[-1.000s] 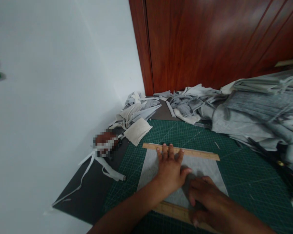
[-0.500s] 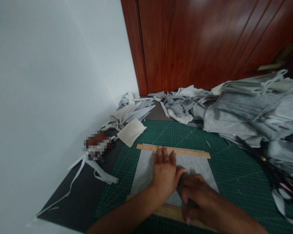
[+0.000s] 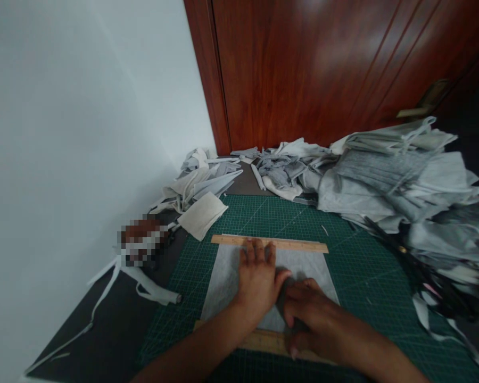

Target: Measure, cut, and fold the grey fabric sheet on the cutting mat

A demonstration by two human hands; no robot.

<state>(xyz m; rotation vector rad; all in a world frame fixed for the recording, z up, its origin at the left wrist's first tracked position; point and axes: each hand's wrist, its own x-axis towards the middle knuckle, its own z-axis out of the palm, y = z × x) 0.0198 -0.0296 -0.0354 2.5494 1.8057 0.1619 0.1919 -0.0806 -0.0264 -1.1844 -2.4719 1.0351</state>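
Note:
A pale grey piece of cloth (image 3: 220, 290) lies flat on a green gridded cutting mat (image 3: 367, 319). One wooden ruler (image 3: 299, 245) crosses its far edge, and a second wooden ruler (image 3: 263, 342) crosses its near edge. My left hand (image 3: 257, 282) is pressed flat on the cloth, fingers stretched so that their tips rest on the far ruler. To its right, my right hand (image 3: 313, 311) is bent over the near ruler, fingers on one side and thumb on the other. Part of the near ruler and cloth is hidden beneath my hands and forearms.
Black scissors (image 3: 403, 250) lie at the right beside a large heap of grey cloth (image 3: 383, 175). More scraps (image 3: 197, 183) and a beige cloth square (image 3: 203, 215) are at the left. A white wall (image 3: 83, 133) and a red-brown door (image 3: 303, 74) stand behind.
The whole view has shifted, so everything appears farther left. Both hands keep the same placement on the cloth and rulers.

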